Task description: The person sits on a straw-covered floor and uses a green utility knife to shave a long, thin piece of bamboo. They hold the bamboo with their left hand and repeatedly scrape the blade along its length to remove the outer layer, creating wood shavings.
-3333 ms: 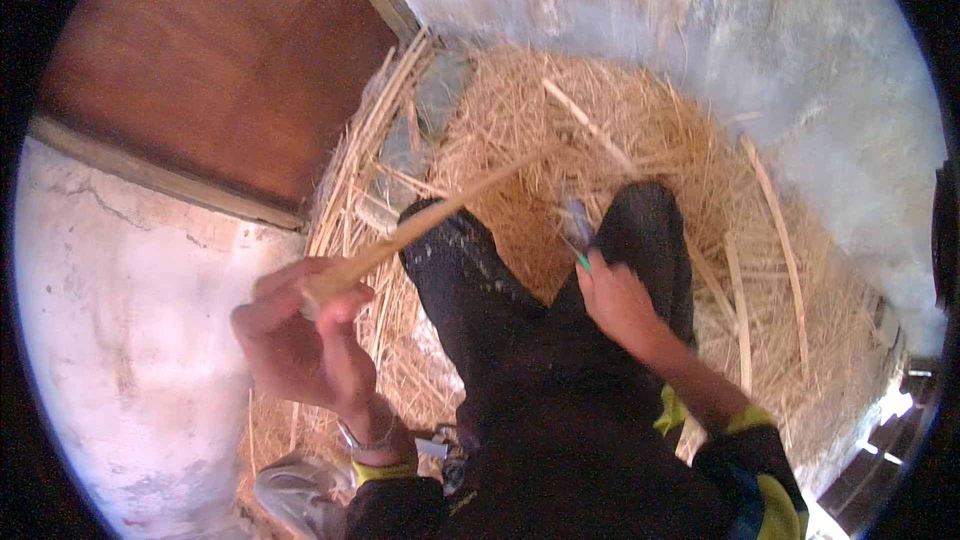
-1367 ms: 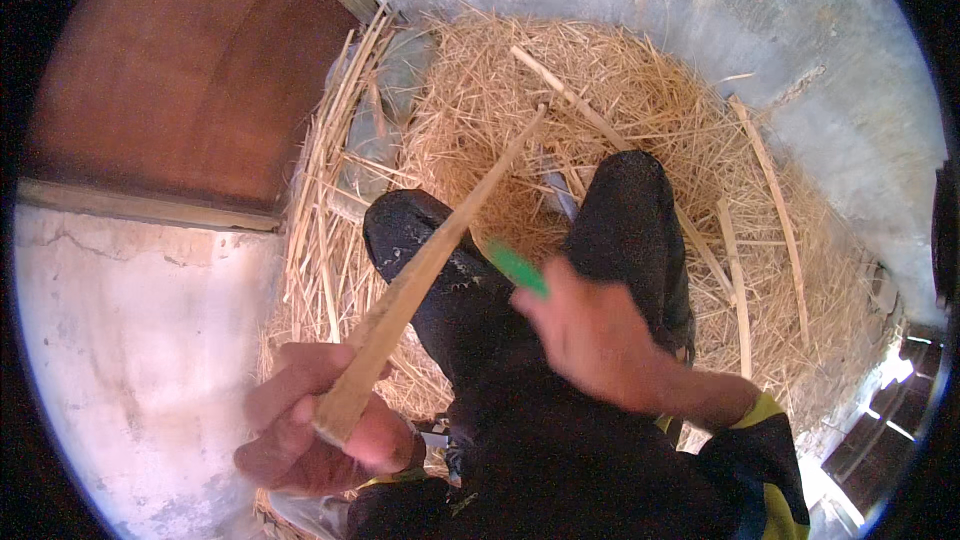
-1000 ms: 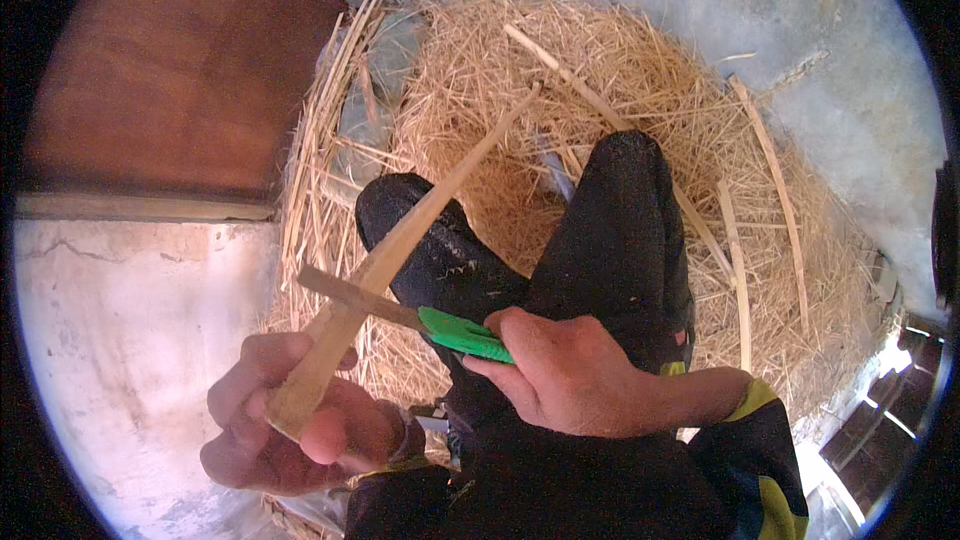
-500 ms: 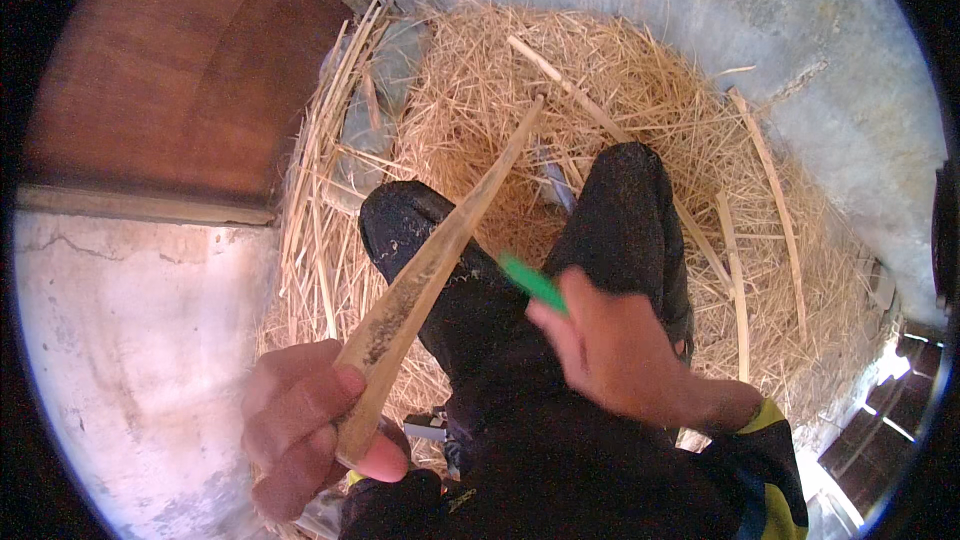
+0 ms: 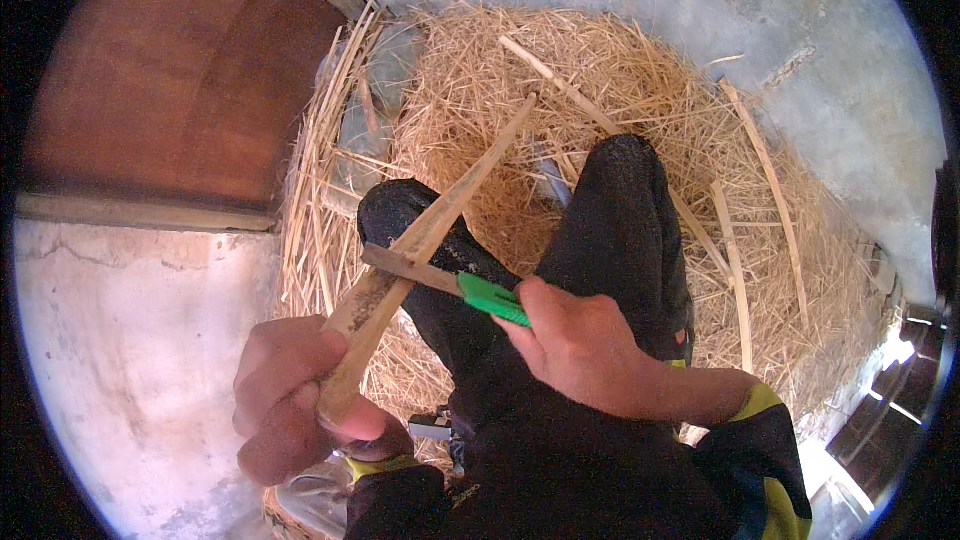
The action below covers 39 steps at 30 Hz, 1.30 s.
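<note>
The left hand [image 5: 290, 395] grips a stick [image 5: 437, 223]; the right hand [image 5: 580, 345] clasps a knife [image 5: 492, 299] across it. A skidding blade [image 5: 432, 276] could cut the left.

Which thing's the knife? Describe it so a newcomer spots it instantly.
Start at the dark trousers amid the straw, then find the right hand over them. The knife juts leftward from it, its flat blade crossing the strip in the left hand. Its bright green handle sets it apart from the pale strips.
</note>
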### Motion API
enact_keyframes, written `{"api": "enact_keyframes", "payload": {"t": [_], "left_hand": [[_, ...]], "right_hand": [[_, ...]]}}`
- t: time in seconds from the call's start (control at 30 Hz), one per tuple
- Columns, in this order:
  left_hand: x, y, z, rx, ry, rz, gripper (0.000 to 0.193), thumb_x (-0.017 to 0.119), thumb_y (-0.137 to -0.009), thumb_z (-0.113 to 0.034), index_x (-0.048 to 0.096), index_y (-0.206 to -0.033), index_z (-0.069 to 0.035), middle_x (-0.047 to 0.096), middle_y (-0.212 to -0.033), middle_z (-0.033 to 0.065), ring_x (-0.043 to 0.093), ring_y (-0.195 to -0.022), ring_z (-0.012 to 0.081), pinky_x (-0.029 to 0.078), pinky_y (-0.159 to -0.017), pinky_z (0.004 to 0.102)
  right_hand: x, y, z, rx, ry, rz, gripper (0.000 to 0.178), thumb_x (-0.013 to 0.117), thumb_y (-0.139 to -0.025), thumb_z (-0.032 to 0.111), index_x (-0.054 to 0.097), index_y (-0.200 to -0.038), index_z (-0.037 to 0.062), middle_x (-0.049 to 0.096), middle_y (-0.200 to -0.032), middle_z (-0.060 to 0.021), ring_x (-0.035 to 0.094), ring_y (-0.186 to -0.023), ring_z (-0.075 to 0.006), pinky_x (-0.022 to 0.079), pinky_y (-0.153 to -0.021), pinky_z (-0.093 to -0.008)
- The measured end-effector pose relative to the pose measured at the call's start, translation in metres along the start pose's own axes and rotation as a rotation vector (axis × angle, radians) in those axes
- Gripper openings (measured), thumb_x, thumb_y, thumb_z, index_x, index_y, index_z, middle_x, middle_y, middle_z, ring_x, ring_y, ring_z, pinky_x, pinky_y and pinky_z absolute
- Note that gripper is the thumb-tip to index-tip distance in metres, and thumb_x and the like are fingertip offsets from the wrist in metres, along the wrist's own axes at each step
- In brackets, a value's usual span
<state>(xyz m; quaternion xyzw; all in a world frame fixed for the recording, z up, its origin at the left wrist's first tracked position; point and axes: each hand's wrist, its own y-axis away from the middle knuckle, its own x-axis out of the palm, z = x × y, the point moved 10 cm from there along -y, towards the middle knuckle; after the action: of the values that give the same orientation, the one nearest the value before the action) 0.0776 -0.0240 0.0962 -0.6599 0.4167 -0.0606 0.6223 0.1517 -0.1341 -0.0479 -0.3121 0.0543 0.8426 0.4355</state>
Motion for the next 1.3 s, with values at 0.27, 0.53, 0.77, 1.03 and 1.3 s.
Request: {"api": "enact_keyframes", "payload": {"t": [0.27, 0.53, 0.77, 1.03, 1.3], "left_hand": [[-0.004, 0.006, -0.002, 0.07, -0.003, -0.037, 0.049, 0.066, -0.078, -0.037, 0.039, -0.101, -0.004, 0.056, -0.077, 0.0175, 0.053, -0.053, 0.0258, 0.043, -0.041, 0.0317], [-0.005, 0.006, 0.002, 0.084, 0.081, 0.05, 0.048, 0.069, -0.076, -0.031, 0.042, -0.103, -0.002, 0.058, -0.081, 0.0218, 0.055, -0.057, 0.0277, 0.045, -0.044, 0.0338], [-0.004, 0.009, 0.007, 0.041, 0.057, 0.029, 0.046, 0.066, -0.079, -0.033, 0.036, -0.098, -0.003, 0.056, -0.081, 0.0195, 0.054, -0.055, 0.0257, 0.044, -0.043, 0.0324], [-0.005, 0.009, 0.009, -0.017, -0.048, -0.067, 0.046, 0.063, -0.082, -0.038, 0.034, -0.094, -0.005, 0.053, -0.076, 0.017, 0.052, -0.052, 0.0232, 0.041, -0.042, 0.0323], [-0.01, 0.013, 0.006, 0.002, -0.076, -0.055, 0.047, 0.062, -0.082, -0.039, 0.034, -0.1, -0.005, 0.053, -0.076, 0.0156, 0.05, -0.051, 0.0227, 0.04, -0.04, 0.0307]], "right_hand": [[0.0, -0.004, 0.003, -0.029, 0.05, -0.048, 0.026, 0.061, -0.084, 0.023, 0.042, -0.083, 0.0046, 0.051, -0.052, -0.0139, 0.057, -0.047, -0.034, 0.044, -0.039, -0.0421], [0.005, -0.008, -0.01, 0.097, 0.108, 0.014, 0.025, 0.058, -0.085, 0.022, 0.043, -0.08, 0.0029, 0.051, -0.051, -0.0137, 0.058, -0.048, -0.0329, 0.045, -0.04, -0.0415], [0.016, -0.003, -0.023, 0.182, 0.005, 0.008, 0.024, 0.053, -0.089, 0.024, 0.044, -0.086, 0.0019, 0.052, -0.049, -0.016, 0.056, -0.044, -0.0358, 0.045, -0.038, -0.0435], [0.009, -0.012, -0.005, 0.028, -0.073, 0.017, 0.026, 0.058, -0.086, 0.023, 0.043, -0.087, 0.0019, 0.053, -0.055, -0.0188, 0.057, -0.049, -0.0367, 0.044, -0.04, -0.0448], [0.008, -0.009, -0.012, 0.017, -0.137, -0.027, 0.021, 0.05, -0.09, 0.02, 0.048, -0.087, -0.0005, 0.053, -0.054, -0.0215, 0.058, -0.053, -0.0389, 0.046, -0.043, -0.0453]]}}
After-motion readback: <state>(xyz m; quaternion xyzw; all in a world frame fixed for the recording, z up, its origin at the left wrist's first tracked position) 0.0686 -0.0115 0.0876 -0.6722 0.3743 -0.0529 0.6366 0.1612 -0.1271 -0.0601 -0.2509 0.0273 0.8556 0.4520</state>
